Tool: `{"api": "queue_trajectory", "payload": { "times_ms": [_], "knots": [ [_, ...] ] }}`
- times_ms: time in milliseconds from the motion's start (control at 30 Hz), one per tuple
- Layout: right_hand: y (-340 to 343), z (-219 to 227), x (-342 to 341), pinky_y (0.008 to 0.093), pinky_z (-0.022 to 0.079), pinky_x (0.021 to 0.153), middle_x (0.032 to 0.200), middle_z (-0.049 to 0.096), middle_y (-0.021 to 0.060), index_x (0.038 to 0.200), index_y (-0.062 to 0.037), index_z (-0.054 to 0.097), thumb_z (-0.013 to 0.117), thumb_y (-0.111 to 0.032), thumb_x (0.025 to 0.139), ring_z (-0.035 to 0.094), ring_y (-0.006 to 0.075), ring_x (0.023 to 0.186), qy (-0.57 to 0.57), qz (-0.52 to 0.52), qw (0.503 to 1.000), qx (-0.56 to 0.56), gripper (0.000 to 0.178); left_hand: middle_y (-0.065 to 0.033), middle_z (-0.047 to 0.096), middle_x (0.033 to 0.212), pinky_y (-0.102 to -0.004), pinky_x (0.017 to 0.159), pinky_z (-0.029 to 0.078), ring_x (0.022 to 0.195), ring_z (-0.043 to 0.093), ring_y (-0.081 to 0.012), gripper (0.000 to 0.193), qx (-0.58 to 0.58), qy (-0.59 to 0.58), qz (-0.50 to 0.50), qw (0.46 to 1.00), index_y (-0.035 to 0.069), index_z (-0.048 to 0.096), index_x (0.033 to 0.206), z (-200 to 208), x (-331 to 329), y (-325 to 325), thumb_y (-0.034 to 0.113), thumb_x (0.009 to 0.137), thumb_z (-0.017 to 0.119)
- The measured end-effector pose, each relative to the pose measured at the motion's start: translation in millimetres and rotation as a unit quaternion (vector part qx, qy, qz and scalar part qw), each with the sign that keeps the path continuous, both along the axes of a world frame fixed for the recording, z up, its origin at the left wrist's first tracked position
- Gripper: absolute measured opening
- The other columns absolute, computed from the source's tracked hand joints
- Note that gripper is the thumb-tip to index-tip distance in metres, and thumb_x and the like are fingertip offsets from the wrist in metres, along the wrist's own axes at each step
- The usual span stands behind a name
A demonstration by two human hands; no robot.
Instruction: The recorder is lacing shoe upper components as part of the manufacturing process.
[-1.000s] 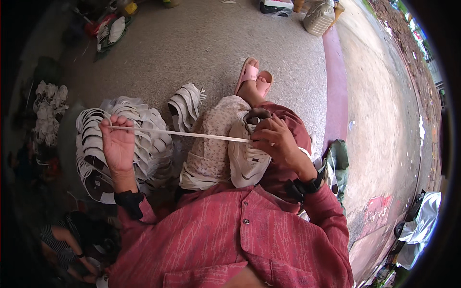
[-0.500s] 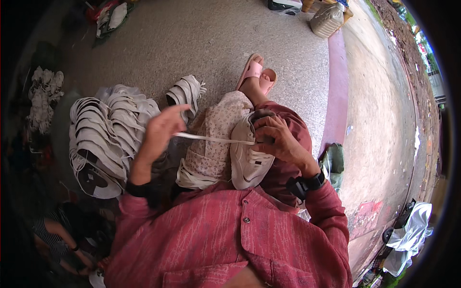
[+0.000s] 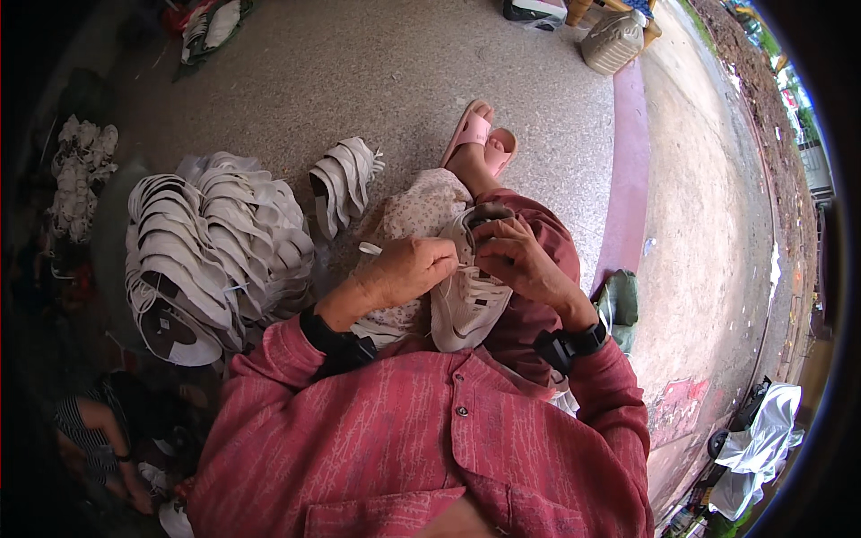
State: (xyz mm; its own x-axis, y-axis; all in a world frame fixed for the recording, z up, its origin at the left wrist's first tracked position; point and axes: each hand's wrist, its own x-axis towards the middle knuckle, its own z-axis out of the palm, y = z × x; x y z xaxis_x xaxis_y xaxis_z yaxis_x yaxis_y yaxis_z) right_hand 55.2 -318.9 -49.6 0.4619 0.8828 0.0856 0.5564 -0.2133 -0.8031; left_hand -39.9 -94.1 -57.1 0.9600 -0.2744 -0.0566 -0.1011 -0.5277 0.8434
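Observation:
A white shoe upper [image 3: 459, 314] lies across my lap, its dark opening away from me. My right hand [image 3: 529, 264] is closed on its right edge, fingers curled over the lacing holes. Beside the holes, my left hand [image 3: 405, 272] pinches a white shoelace [image 3: 369, 248], whose end sticks out past the back of that hand. Some lace is threaded across the front of the upper. Under my left forearm is a floral cloth [image 3: 417, 211] on my thigh. My fingertips hide the exact hole being worked.
To the left stand stacked rows of white shoe uppers [image 3: 184, 260], with a smaller stack [image 3: 343, 184] nearer my knees. A bundle of white laces [image 3: 82, 179] hangs at the far left. Another person's arm [image 3: 117, 444] shows lower left. A plastic jug [image 3: 613, 40] stands at the back right.
My left hand has come back to the right, from the far end of a stretched lace to the shoe upper's lacing holes. My right hand has stayed on the upper.

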Motion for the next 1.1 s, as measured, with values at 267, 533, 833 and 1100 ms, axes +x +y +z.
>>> {"api": "queue_trajectory", "payload": {
  "times_ms": [267,533,833,1100],
  "knots": [
    [0,0,-1,0.0433,0.035,0.099,0.115,0.06,0.0078,0.092,-0.0054,0.069,0.07,-0.008,0.08,0.051,0.0286,0.113,-0.025,-0.011,0.999,0.035,0.012,-0.0192,0.062,0.078,-0.0475,0.065,0.047,0.077,0.063,-0.0392,0.016,0.084,-0.096,0.038,0.991,0.002,0.057,0.081,9,3,-21,0.017,0.089,0.057],
    [15,-23,4,0.0425,0.042,0.089,0.097,0.06,0.008,0.084,-0.0068,0.069,0.073,-0.008,0.068,0.056,0.0297,0.098,-0.095,0.044,0.988,0.118,0.016,-0.0153,0.064,0.08,-0.0475,0.067,0.049,0.077,0.062,-0.0386,0.02,0.094,-0.156,-0.085,0.98,0.006,0.059,0.095,8,26,5,0.02,0.084,0.067],
    [8,-17,9,0.0361,0.046,0.069,0.082,0.063,0.0086,0.084,-0.0081,0.07,0.07,-0.009,0.076,0.06,0.0259,0.079,0.028,0.06,0.995,0.08,0.009,-0.0075,0.065,0.091,-0.0332,0.068,0.05,0.073,0.064,-0.0196,0.041,0.009,0.042,-0.151,0.988,0.006,0.057,0.104,22,50,8,0.015,0.072,0.08],
    [9,-12,5,0.0349,0.048,0.072,0.084,0.064,0.0081,0.086,-0.0095,0.071,0.073,-0.014,0.073,0.063,0.0237,0.083,-0.007,0.014,0.998,0.056,0.014,0.0008,0.059,0.08,-0.0256,0.065,0.045,0.071,0.054,-0.0094,0.032,-0.077,0.045,-0.124,0.988,0.007,0.06,0.088,4,48,8,0.014,0.069,0.084]
  ]
}}
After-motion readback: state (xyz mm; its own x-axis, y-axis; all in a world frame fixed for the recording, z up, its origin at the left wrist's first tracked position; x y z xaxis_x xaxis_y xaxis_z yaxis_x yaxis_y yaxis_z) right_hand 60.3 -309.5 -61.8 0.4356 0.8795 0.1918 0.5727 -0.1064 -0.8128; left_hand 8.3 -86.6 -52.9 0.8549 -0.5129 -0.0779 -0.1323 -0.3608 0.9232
